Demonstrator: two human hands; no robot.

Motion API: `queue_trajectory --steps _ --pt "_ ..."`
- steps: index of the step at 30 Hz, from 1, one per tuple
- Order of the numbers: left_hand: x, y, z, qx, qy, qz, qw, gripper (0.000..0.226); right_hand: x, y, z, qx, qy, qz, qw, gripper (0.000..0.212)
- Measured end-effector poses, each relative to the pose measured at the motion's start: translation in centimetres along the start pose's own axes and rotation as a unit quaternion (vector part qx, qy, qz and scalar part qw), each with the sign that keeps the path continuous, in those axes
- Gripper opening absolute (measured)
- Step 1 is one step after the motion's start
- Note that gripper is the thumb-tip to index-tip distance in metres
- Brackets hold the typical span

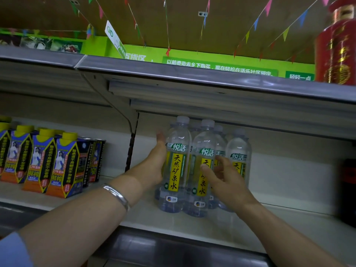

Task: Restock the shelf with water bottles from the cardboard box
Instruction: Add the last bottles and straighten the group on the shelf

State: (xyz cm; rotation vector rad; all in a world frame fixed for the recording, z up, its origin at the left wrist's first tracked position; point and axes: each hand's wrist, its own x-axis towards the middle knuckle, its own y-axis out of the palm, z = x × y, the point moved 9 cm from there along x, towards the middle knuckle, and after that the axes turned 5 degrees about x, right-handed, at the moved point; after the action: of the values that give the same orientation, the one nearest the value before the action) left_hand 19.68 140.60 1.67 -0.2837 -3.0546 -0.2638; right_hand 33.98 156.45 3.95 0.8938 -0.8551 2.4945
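Several clear water bottles with yellow and green labels stand in a tight group on the white shelf (173, 224). My left hand (156, 162) lies flat against the left side of the front-left bottle (178, 170), fingers straight. My right hand (225, 182) has its fingers apart: the thumb touches the label of the front-middle bottle (202, 191) and the fingers reach into the gap before the right bottle (238, 151). Neither hand lifts a bottle. The cardboard box is not in view.
Blue, orange and yellow drink cartons (63, 164) fill the shelf section to the left, past a shelf bracket. The upper shelf's metal edge (192, 74) hangs low over the bottle caps. A red bottle (337, 51) stands on it at right. A dark object (348, 189) sits at the far right.
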Motion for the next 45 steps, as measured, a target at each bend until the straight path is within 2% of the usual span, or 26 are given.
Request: queue_trajectory --steps 2,4,8,12,16,20,26,31,33,35,38,42,45 --pt "4.8 -0.5 0.3 -0.017 0.003 -0.004 1.0 0.148 0.1 -0.4 0.2 -0.009 -0.015 -0.018 1.0 0.063" --pt "5.3 -0.6 0.1 -0.02 0.0 -0.016 1.0 0.151 0.1 -0.6 0.2 -0.009 -0.025 -0.025 0.999 0.06" --pt "1.1 -0.2 -1.2 -0.049 0.024 -0.025 0.998 0.109 -0.2 -2.0 0.5 0.001 -0.018 -0.073 0.997 0.062" --pt "0.7 0.6 -1.1 -0.046 0.046 0.001 0.998 0.099 -0.3 -3.0 0.3 0.018 0.001 -0.113 0.993 0.049" --pt "0.8 0.6 -0.7 -0.04 0.047 0.01 0.998 0.098 0.0 -2.5 -0.1 0.023 0.006 -0.107 0.994 0.049" --pt "0.7 0.8 -0.5 -0.036 0.049 0.023 0.998 0.096 0.1 -1.5 -0.4 0.006 0.012 -0.072 0.997 0.063" --pt "0.6 1.1 -0.3 -0.031 0.049 0.033 0.998 0.097 0.7 -0.7 -0.9 0.024 0.031 -0.031 0.999 0.062" --pt "0.8 0.7 0.2 -0.021 0.037 0.027 0.999 0.113 0.9 -0.3 -1.3 0.019 0.034 -0.016 0.999 0.064" --pt "2.0 0.2 0.8 -0.021 0.03 0.012 0.999 0.132 0.8 -0.4 -1.3 0.033 0.035 -0.021 0.999 0.063" --pt "3.7 -0.4 1.2 -0.024 0.03 -0.006 0.999 0.152 0.6 -1.1 -1.2 0.044 0.032 -0.047 0.997 0.061" --pt "3.7 -0.9 -0.1 -0.017 0.065 -0.049 0.997 0.155 0.3 -3.3 -0.6 0.037 0.007 -0.119 0.992 0.056" --pt "0.7 -1.3 -1.7 0.015 0.108 -0.112 0.988 0.143 1.0 -5.2 -1.1 0.009 0.034 -0.171 0.985 0.065" --pt "-3.4 -0.4 -3.4 0.054 0.173 -0.138 0.974 0.106 2.0 -5.9 -1.8 -0.001 0.08 -0.189 0.979 0.077"
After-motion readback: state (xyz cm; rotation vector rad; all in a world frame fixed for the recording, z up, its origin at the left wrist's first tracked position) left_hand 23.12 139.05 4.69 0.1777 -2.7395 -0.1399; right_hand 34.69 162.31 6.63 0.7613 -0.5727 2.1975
